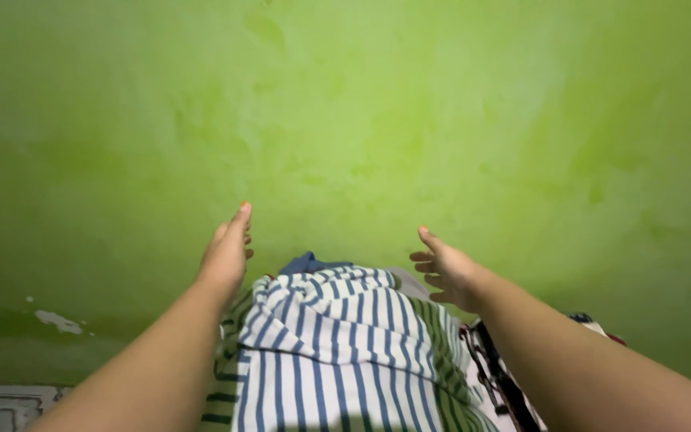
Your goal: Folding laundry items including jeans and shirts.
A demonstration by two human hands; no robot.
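Observation:
My left hand (225, 254) is raised in front of a green wall, fingers stretched out and holding nothing. My right hand (445, 272) is also lifted, fingers spread and curled a little, empty. Between and below the two hands lies a pile of clothes topped by a white garment with blue stripes (333, 336). A dark blue cloth (307, 262) peeks out at the pile's far edge. Neither hand touches the pile.
A green painted wall (361, 120) fills most of the view, with a chipped patch (59, 322) low at the left. A green-striped cloth (433, 340) and a dark patterned cloth (493, 376) lie to the right of the striped garment. Patterned floor (1, 404) shows bottom left.

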